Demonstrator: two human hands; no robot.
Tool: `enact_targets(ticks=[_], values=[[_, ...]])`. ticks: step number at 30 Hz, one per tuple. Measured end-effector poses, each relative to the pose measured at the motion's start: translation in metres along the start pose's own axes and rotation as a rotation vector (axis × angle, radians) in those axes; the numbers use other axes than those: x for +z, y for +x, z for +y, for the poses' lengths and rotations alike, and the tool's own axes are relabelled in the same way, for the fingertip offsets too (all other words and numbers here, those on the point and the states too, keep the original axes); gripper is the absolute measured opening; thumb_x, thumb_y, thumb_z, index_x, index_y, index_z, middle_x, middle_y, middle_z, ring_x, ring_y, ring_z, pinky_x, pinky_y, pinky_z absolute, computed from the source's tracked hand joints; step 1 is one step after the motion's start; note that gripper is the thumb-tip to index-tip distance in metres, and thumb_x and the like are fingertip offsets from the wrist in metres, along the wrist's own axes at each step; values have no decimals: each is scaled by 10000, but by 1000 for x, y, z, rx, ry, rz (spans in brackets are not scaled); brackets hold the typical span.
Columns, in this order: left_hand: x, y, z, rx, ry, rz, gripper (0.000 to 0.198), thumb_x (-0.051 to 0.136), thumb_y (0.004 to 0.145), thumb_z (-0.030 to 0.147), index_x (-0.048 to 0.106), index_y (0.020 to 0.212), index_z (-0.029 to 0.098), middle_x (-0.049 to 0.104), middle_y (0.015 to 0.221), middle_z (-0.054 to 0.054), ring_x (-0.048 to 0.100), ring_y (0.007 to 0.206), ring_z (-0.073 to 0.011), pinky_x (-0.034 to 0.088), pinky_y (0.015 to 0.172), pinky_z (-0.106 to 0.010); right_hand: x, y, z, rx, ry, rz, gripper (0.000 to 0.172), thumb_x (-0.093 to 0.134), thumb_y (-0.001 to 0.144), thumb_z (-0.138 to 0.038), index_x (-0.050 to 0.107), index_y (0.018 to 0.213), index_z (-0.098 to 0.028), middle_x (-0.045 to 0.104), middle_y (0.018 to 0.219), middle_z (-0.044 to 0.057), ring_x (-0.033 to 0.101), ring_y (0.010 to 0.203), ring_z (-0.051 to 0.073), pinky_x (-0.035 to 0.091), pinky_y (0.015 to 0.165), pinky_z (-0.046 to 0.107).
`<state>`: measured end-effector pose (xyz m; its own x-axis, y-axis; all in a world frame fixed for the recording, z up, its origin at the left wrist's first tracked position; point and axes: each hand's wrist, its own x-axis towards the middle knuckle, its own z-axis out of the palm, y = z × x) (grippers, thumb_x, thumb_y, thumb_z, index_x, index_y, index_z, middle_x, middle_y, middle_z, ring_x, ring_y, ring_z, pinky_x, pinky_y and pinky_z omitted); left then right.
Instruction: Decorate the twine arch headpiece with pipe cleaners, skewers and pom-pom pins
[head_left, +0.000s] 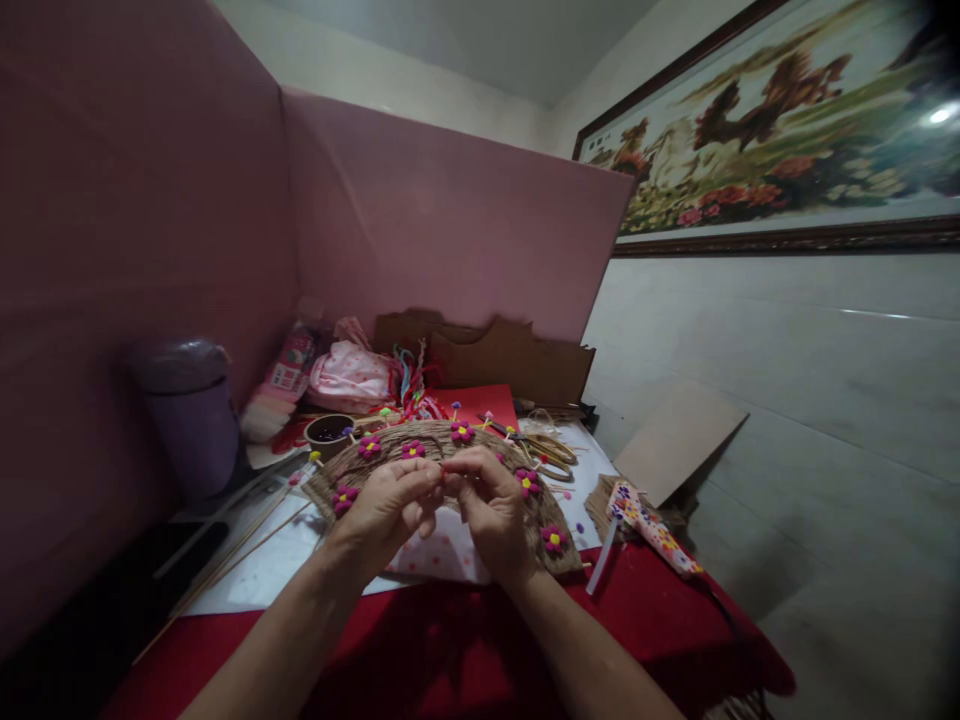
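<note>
The left hand [388, 507] and right hand [491, 512] meet, fingers [415, 478] pinched around a tiny red piece [443, 471], equally near both, above the brown fan [436, 444], whose long arc runs crosswise.

From afar I see yellow-centred magenta flowers [528, 484] on the brown panel [437, 438], and red cloth [660, 610] at the worktop's [742, 650] near edge.

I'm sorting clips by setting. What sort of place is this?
Probably a craft corner, perhaps in a home: a fan-shaped piece dotted with magenta flowers, a flower-patterned glue gun and gold-handled scissors suggest it.
</note>
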<state>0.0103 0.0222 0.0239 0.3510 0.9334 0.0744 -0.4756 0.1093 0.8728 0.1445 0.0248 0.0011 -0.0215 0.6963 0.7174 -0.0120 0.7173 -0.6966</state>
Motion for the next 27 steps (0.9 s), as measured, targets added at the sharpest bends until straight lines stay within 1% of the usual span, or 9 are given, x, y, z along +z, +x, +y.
enact_targets(ticks=[4, 7, 9, 12, 13, 15, 18, 21, 27], values=[[0, 2, 2, 18, 6, 43, 229, 764, 597, 256, 607, 662, 102, 529, 570, 8, 433, 436, -50, 350, 342, -147, 1, 4, -4, 118, -21, 48, 179, 573, 823, -310, 621, 950, -195, 587, 836, 23, 549, 731, 131, 450, 612, 226], [0, 4, 3, 22, 27, 59, 236, 774, 585, 257, 606, 652, 104, 522, 553, 11, 429, 441, -53, 345, 341, -145, -12, 12, -19, 205, -46, 123, 223, 547, 833, -373, 614, 935, -187, 605, 811, 14, 513, 601, 100, 417, 506, 203], [0, 4, 3, 19, 32, 57, 254, 788, 560, 260, 602, 636, 104, 522, 543, 10, 420, 438, -55, 340, 334, -147, -35, 16, -33, 221, -106, 144, 246, 517, 841, -395, 609, 928, -184, 588, 732, 0, 503, 561, 102, 400, 468, 201], [1, 3, 4, 21, 31, 54, 259, 791, 554, 263, 592, 612, 108, 519, 533, 12, 405, 431, -51, 337, 331, -147, -95, 16, -48, 191, -484, 209, 229, 446, 860, -322, 617, 917, -180, 611, 819, 28, 568, 723, 137, 457, 650, 248], [2, 3, 5, 21, 28, 52, 256, 788, 559, 263, 589, 607, 109, 517, 529, 14, 398, 427, -48, 336, 332, -146, -118, 12, -50, 230, -673, 225, 226, 434, 848, -276, 618, 931, -174, 619, 886, 49, 579, 780, 149, 454, 710, 264], [3, 1, 6, 21, 21, 43, 255, 784, 567, 266, 583, 599, 112, 511, 520, 19, 385, 416, -42, 334, 333, -145, -165, 2, -46, 440, -1100, 169, 248, 444, 789, -197, 621, 960, -166, 606, 1019, 85, 579, 858, 169, 430, 787, 287], [4, 1, 7, 20, 18, 33, 257, 782, 569, 273, 582, 587, 112, 507, 513, 21, 376, 406, -37, 330, 329, -146, -217, -19, -32, 598, -1196, 97, 214, 601, 643, -203, 660, 836, -129, 636, 920, 127, 586, 857, 246, 427, 767, 334], [6, 0, 7, 14, 13, 39, 264, 792, 550, 274, 586, 585, 111, 513, 513, 21, 364, 395, -33, 324, 324, -148, -240, -36, -15, 666, -1197, 15, 225, 650, 581, -227, 661, 792, -150, 657, 838, 78, 598, 805, 230, 437, 723, 302], [4, -1, 6, 6, 32, 40, 258, 791, 555, 267, 593, 600, 108, 509, 513, 25, 379, 405, -31, 325, 335, -139, -252, -43, 8, 678, -1158, -7, 426, 632, 603, -256, 603, 1009, -130, 654, 931, 82, 595, 825, 201, 435, 711, 264]])
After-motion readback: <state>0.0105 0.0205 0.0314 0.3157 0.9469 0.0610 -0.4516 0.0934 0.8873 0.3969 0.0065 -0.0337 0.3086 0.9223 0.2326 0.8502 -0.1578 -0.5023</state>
